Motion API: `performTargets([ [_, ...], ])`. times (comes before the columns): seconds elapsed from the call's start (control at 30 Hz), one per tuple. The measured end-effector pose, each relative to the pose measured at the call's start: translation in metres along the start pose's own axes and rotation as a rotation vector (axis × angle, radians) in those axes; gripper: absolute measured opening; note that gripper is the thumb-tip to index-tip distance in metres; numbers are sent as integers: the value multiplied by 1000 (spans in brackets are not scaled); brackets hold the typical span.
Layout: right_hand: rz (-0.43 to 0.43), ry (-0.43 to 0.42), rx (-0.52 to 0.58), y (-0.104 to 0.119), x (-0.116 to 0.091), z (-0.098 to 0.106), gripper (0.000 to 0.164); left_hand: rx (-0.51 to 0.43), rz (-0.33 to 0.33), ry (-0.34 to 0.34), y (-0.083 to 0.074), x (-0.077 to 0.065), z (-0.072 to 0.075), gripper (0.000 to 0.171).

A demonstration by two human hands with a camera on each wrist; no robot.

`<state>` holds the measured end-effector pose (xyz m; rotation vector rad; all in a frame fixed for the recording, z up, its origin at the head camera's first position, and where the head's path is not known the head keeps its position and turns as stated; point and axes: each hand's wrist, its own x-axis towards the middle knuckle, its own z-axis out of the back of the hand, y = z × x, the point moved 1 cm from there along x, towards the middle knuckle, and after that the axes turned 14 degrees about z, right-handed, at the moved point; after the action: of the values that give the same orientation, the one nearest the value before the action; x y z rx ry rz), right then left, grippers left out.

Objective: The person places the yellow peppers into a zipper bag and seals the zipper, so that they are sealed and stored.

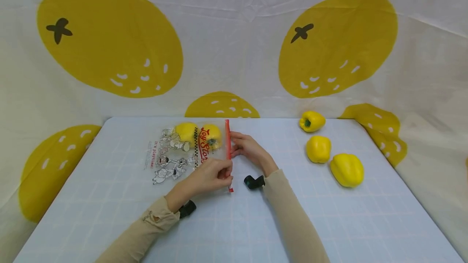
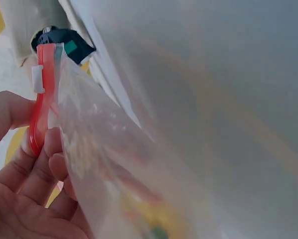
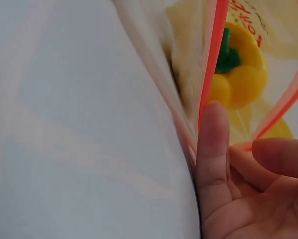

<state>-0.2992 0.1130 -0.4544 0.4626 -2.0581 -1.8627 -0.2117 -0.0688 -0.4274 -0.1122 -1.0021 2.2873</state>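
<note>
A clear zip bag [image 1: 175, 163] with "Toy Story" print lies on the table, its red zip edge [image 1: 228, 139] toward the right. Two yellow bell peppers [image 1: 185, 133] show through the plastic. My left hand [image 1: 210, 175] pinches the near part of the zip edge; a white slider [image 2: 37, 78] sits beside the thumb. At the far part of the edge, my right hand [image 1: 252, 149] touches the strip with extended fingers. In the right wrist view the bag's mouth gapes, with a bell pepper [image 3: 246, 74] inside and the thumb and upright finger apart.
Three more yellow bell peppers stand on the right: one at the back [image 1: 312, 121], one in the middle [image 1: 318, 149], one nearer [image 1: 347, 170]. A cloth with yellow fruit print hangs behind the table [image 1: 234, 230]. Black wrist cameras [image 1: 254, 182] sit under the sleeves.
</note>
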Motion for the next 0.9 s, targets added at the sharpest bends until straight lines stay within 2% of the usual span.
performTargets([
  [0.2, -20, -35, 41, -3, -4, 20, 47, 14, 42, 6, -7, 13, -10, 21],
  [0.5, -50, -99, 101, -1, -8, 43, 48, 85, 89, 5, -20, 31, -21, 20],
  [0.73, -74, -101, 173, -2, -8, 46, 48, 49, 112, 12, -23, 31, -24, 18],
  [0.9, -76, -94, 141, -1, -10, 43, 47, 12, 126, 10, -21, 25, -25, 18],
])
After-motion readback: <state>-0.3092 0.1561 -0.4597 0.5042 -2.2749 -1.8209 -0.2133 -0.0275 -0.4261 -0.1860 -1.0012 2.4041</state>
